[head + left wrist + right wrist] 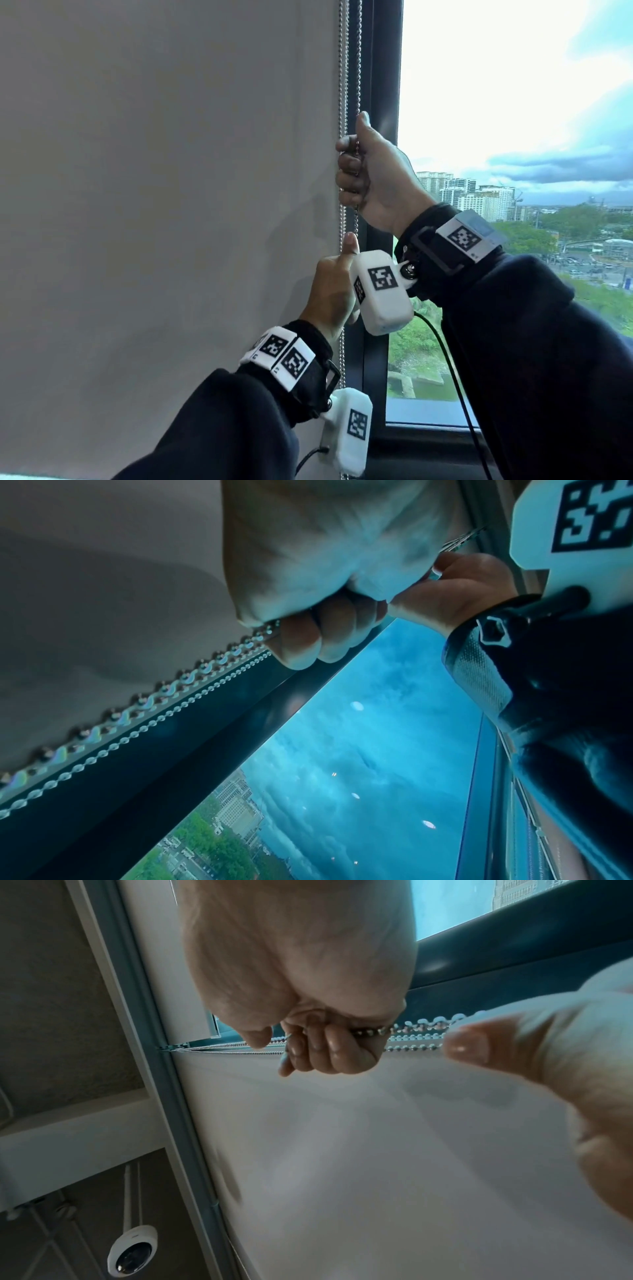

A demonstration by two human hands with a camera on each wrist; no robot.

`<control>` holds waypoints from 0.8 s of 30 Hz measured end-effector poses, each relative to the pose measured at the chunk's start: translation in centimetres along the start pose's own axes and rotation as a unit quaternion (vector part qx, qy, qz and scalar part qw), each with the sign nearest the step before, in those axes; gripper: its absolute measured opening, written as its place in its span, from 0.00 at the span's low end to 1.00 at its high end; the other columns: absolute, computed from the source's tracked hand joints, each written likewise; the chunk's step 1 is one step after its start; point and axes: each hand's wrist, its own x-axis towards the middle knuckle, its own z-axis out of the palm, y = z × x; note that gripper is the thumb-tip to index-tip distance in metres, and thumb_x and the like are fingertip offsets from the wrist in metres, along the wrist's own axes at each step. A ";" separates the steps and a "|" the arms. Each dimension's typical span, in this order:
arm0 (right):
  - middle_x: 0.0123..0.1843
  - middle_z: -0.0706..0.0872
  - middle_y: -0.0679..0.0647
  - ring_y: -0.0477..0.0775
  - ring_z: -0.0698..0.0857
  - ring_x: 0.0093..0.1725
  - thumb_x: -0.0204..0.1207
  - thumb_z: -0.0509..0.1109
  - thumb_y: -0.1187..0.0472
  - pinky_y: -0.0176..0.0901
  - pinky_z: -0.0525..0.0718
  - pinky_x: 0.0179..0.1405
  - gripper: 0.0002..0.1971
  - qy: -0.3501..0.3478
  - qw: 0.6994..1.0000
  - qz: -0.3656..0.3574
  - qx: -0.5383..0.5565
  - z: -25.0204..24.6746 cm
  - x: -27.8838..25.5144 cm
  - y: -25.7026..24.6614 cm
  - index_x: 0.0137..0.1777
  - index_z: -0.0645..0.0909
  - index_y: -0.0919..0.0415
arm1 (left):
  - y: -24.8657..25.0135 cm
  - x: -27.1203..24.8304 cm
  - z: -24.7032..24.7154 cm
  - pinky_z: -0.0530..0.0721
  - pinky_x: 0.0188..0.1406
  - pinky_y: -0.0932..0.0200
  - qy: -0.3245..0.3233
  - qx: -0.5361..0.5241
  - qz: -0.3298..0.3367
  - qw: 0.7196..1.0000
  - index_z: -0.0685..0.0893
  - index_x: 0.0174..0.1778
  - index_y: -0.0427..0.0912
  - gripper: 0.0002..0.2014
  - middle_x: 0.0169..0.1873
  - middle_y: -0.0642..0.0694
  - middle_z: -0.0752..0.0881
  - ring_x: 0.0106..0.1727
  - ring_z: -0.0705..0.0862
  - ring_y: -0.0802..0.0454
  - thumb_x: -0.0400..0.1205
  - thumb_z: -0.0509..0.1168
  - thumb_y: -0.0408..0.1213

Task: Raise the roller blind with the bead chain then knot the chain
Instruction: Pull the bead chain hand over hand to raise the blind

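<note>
We grip the bead chain (358, 68) with both fists, one above the other, at the right edge of the roller blind (164, 205). Our right hand (371, 174) is the upper one: its fingers curl tightly round the chain strand nearer the window frame (380, 85), thumb pointing up along the beads. Directly below that grip, our left hand (334, 294) closes round the chain too, thumb raised, and the left wrist view shows beads emerging from under its curled fingers (301, 642).

Above our upper grip two beaded strands climb side by side out of view; below our lower grip the chain hangs straight down past the wrist. To the left of both grips the blind's pale grey fabric spreads flat and smooth, covering the pane there. To the right of the grips stands the dark frame, then uncovered glass with cloudy sky, distant tower blocks (479, 198) and green trees.

The right wrist view, looking up past our fist, shows a textured ceiling and a white dome camera (131, 1250) mounted there.
</note>
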 end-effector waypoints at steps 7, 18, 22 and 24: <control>0.23 0.56 0.47 0.47 0.52 0.20 0.88 0.55 0.41 0.31 0.52 0.17 0.26 0.034 0.998 -0.049 -0.003 0.3 -0.4 -0.1 0.29 0.62 0.51 | 0.8 0.4 -0.2 0.69 0.28 0.53 0.018 0.053 0.008 0.998 0.75 0.20 0.48 0.30 0.17 0.50 0.73 0.21 0.71 0.48 0.85 0.53 0.62; 0.17 0.58 0.46 0.44 0.54 0.13 0.89 0.55 0.43 0.28 0.56 0.14 0.26 -0.037 0.995 -0.078 0.048 -0.2 -3.0 0.6 0.29 0.65 0.54 | 10.1 3.7 -1.3 0.84 0.53 0.40 -0.060 0.011 0.052 0.997 0.81 0.66 0.36 0.39 0.45 0.39 0.87 0.49 0.87 0.44 0.84 0.42 0.67; 0.18 0.58 0.46 0.43 0.55 0.13 0.88 0.55 0.42 0.28 0.56 0.14 0.24 -0.037 0.997 -0.038 0.048 -0.8 -5.0 3.6 0.34 0.68 0.55 | 12.6 3.2 -0.3 0.82 0.64 0.42 -0.057 0.015 0.070 0.996 0.81 0.65 0.35 0.35 0.51 0.35 0.89 0.56 0.89 0.41 0.86 0.44 0.63; 0.19 0.57 0.46 0.44 0.53 0.15 0.88 0.55 0.43 0.32 0.51 0.15 0.25 -0.034 0.997 -0.010 0.065 -1.2 -6.2 6.1 0.29 0.63 0.52 | 13.3 3.2 0.1 0.85 0.57 0.40 -0.078 0.015 0.069 0.994 0.81 0.63 0.37 0.33 0.49 0.38 0.90 0.54 0.91 0.41 0.86 0.44 0.62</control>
